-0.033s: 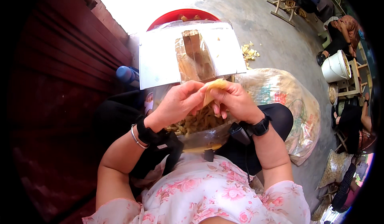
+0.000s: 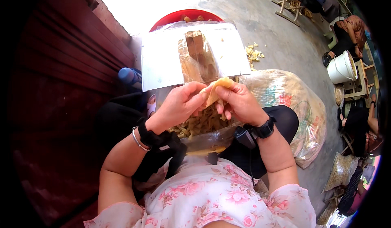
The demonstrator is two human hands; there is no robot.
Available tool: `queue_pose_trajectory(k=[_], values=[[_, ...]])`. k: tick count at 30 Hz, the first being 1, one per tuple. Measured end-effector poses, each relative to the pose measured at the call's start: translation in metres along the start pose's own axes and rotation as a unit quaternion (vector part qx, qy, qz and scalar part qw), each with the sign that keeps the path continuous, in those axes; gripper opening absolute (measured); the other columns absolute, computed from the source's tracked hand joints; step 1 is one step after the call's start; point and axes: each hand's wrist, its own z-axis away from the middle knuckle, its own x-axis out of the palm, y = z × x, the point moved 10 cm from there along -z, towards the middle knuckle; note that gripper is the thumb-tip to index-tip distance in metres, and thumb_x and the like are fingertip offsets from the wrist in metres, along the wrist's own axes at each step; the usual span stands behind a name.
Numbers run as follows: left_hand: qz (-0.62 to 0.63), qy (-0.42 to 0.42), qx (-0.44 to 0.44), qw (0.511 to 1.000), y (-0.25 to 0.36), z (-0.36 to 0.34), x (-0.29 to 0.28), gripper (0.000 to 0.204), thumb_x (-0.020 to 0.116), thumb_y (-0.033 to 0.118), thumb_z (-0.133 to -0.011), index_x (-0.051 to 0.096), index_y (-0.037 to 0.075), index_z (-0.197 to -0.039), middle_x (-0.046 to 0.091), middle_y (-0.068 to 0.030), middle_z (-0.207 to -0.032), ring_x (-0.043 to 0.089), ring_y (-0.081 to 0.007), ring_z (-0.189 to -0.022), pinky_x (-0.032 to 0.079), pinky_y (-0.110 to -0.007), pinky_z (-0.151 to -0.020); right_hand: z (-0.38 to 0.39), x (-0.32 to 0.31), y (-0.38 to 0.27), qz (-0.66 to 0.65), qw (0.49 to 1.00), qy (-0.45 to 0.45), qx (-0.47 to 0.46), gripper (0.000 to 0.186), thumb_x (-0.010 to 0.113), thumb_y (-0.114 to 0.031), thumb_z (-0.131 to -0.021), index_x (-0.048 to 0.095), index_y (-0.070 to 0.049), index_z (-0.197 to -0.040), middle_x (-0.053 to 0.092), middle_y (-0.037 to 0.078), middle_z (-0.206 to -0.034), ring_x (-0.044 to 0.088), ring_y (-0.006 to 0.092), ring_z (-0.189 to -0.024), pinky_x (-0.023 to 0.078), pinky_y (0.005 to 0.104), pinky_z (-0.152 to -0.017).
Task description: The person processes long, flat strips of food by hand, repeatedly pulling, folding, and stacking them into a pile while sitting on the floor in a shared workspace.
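Note:
Above my lap, my left hand (image 2: 179,103) and my right hand (image 2: 245,105) meet over a thin, pale yellow folded sheet (image 2: 216,90). My right thumb presses on its face while the fingers curl behind it. The fingertips of my left hand pinch its left edge; part of that grip is hidden. Below my hands, a clear plastic bag (image 2: 211,138) lies between my knees with many yellowish-brown strips (image 2: 202,125) in it. Just beyond, a wooden block (image 2: 194,44) under clear plastic rests on a white board (image 2: 159,61).
A red basin (image 2: 179,15) is behind the board. On my right sits a large, full plastic sack (image 2: 295,105), with yellow scraps (image 2: 254,53) on the floor. A blue bottle (image 2: 128,76) stands by the dark red door (image 2: 73,57). Other people sit at right near a white bucket (image 2: 342,68).
The yellow sheet has shifted slightly, and its fold shows a broader face toward me. My right thumb and fingers have moved a little; my arms stay in place.

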Motion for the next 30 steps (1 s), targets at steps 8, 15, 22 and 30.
queue_pose_trajectory(k=[8,15,22,30], values=[[-0.335,0.092,0.396,0.85,0.082,0.032,0.018,0.016,0.061,0.003,-0.076,0.054,0.001,-0.09,0.058,-0.0134,-0.089,0.061,-0.0318,-0.076,0.05,-0.037,-0.067,-0.002,0.022,0.016,-0.159,0.972,-0.128,0.118,0.031,0.059,-0.026,-0.094,0.05,-0.004,-0.115,0.064,0.005,-0.083,0.054,0.0039,-0.052,0.044,0.0155,-0.043],[-0.334,0.083,0.276,0.897,0.048,0.015,0.008,0.014,0.056,0.0,-0.08,0.052,0.002,-0.093,0.057,-0.0138,-0.081,0.059,-0.03,-0.074,0.048,-0.035,-0.065,-0.004,0.006,0.005,0.065,0.997,0.014,0.042,0.04,0.069,-0.017,-0.083,0.051,-0.004,-0.116,0.062,0.001,-0.085,0.058,0.007,-0.066,0.046,0.0183,-0.051],[-0.411,0.147,0.305,0.846,0.056,0.02,-0.001,0.019,0.064,-0.001,-0.077,0.051,0.003,-0.09,0.056,-0.0125,-0.08,0.058,-0.0312,-0.072,0.048,-0.035,-0.062,-0.006,0.009,-0.005,0.181,0.979,-0.005,-0.095,0.016,0.056,-0.009,-0.092,0.067,-0.003,-0.101,0.053,0.0,-0.124,0.056,0.0075,-0.095,0.05,0.0222,-0.073],[-0.393,0.125,0.386,0.825,0.082,0.038,0.011,0.014,0.065,0.005,-0.082,0.051,0.003,-0.084,0.054,-0.0103,-0.078,0.056,-0.0284,-0.069,0.047,-0.035,-0.06,-0.004,0.014,0.007,-0.058,0.996,-0.063,0.031,0.035,0.053,-0.021,-0.097,0.052,-0.005,-0.128,0.062,0.001,-0.103,0.058,0.0063,-0.086,0.052,0.0181,-0.059]])
